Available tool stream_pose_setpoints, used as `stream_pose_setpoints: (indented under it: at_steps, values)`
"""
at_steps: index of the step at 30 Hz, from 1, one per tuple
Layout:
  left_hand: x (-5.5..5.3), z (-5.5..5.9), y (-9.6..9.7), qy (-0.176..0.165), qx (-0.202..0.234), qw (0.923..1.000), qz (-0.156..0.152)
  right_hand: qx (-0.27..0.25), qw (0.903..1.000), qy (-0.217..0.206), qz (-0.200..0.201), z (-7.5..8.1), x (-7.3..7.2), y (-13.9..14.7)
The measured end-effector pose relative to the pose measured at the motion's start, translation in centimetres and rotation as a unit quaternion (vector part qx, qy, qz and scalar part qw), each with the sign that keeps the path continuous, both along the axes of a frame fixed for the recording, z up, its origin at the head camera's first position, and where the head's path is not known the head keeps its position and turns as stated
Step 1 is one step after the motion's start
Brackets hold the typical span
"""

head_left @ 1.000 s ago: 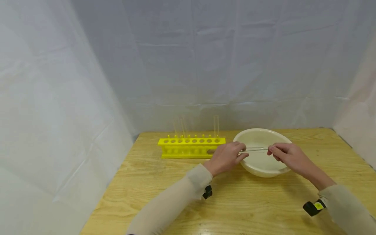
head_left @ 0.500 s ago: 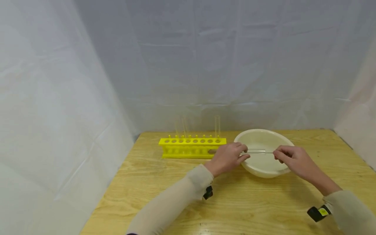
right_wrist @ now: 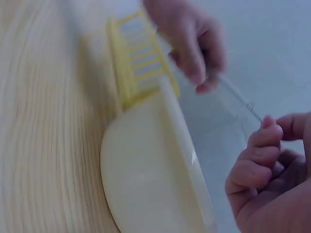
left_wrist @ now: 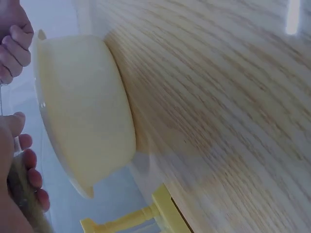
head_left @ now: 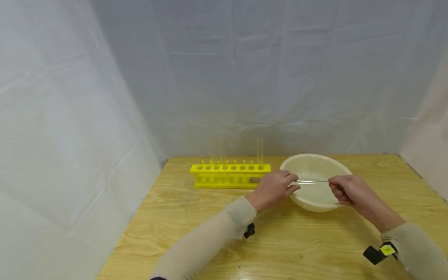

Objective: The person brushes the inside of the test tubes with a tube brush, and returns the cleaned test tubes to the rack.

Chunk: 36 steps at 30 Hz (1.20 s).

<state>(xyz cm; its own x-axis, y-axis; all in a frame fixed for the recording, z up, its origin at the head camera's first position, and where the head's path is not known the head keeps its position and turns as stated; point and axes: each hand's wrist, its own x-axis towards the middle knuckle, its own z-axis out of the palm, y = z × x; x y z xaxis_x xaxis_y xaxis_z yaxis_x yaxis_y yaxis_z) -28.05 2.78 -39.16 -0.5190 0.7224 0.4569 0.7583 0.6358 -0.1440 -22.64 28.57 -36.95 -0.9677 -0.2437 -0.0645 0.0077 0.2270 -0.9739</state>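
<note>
My left hand (head_left: 274, 188) grips a clear glass test tube (head_left: 308, 181), held level over the left side of a cream basin (head_left: 316, 209). The tube's mouth end points right. A brush's brownish bristle end (head_left: 254, 180) shows to the left of that hand, and in the left wrist view the brown bristles (left_wrist: 23, 187) lie along its palm. From the tube's mouth runs the brush's thin twisted wire (right_wrist: 253, 112). My right hand (head_left: 353, 192) pinches this wire between thumb and forefinger, above the basin's right side, with its other fingers curled.
A yellow test tube rack (head_left: 224, 186) stands left of the basin, close behind the left hand. Several clear tubes stand upright in it, among them one tube (head_left: 259, 149) at its right end. The wooden table (head_left: 196, 225) meets a white sheet (head_left: 217, 77) at the back.
My right hand has shifted a little to the right, away from the left hand, and its wrist has turned. My left hand keeps its grip on the test tube in nearly the same place.
</note>
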Motion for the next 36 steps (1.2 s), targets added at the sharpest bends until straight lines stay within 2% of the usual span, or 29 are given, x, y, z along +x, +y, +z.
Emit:
stream_pose_setpoints:
  at_steps: [1,2,3,6,9,11,13,15,16,17,22,24,25,26,29,31,33,36]
  values:
    - [0.0,0.1,0.0,-0.027,0.001,0.9996,0.005,0.039,0.9984,0.04,-0.007,-0.2,0.1,0.0]
    - [0.1,0.2,0.0,-0.056,0.004,0.9984,0.009,0.082,0.9927,0.087,-0.016,-0.3,0.3,0.0]
    - [0.1,0.3,-0.1,-0.084,0.008,0.9964,0.014,0.126,0.9816,0.14,-0.028,-0.5,0.4,0.0]
    - [0.2,0.6,-0.3,-0.142,0.023,0.9894,0.019,0.225,0.9266,0.295,-0.06,-1.2,0.6,-0.1]
    - [0.2,0.7,-0.4,-0.168,0.029,0.9853,0.016,0.267,0.8704,0.407,-0.077,-1.6,0.5,-0.1]
    - [0.2,0.7,-0.5,-0.176,0.026,0.984,0.012,0.286,0.8403,0.454,-0.08,-1.7,0.4,0.0]
    - [0.2,0.7,-0.5,-0.181,0.022,0.9833,0.008,0.299,0.8157,0.489,-0.077,-1.7,0.4,0.1]
    - [0.2,0.6,-0.5,-0.181,0.02,0.9833,0.003,0.307,0.7998,0.511,-0.07,-1.7,0.4,0.3]
    - [0.2,0.6,-0.6,-0.18,0.019,0.9835,0.002,0.305,0.7964,0.518,-0.064,-1.7,0.4,0.4]
    - [0.2,0.6,-0.6,-0.178,0.019,0.9838,0.0,0.299,0.7966,0.522,-0.057,-1.8,0.4,0.5]
    - [0.3,0.4,-0.6,-0.169,0.021,0.9854,-0.007,0.264,0.81,0.523,-0.027,-1.8,0.4,0.6]
    - [0.3,0.2,-0.6,-0.166,0.023,0.9858,-0.01,0.256,0.8199,0.512,-0.019,-1.8,0.4,0.6]
    - [0.2,0.2,-0.6,-0.164,0.025,0.9861,-0.012,0.25,0.8286,0.501,-0.014,-1.8,0.4,0.6]
    - [0.2,0.1,-0.6,-0.16,0.026,0.9867,-0.014,0.245,0.8391,0.485,-0.011,-1.8,0.5,0.5]
    - [0.1,-0.1,-0.6,-0.136,0.027,0.9901,-0.021,0.214,0.8859,0.411,-0.009,-1.8,0.8,0.4]
    - [0.1,-0.3,-0.6,-0.112,0.022,0.9932,-0.025,0.187,0.9189,0.348,-0.01,-1.7,1.0,0.3]
    - [0.1,-0.3,-0.5,-0.086,0.015,0.9958,-0.027,0.153,0.9468,0.283,-0.01,-1.6,1.0,0.3]
    - [0.1,-0.4,-0.4,-0.05,0.004,0.9984,-0.026,0.051,0.9836,0.172,0.017,-1.2,0.7,0.2]
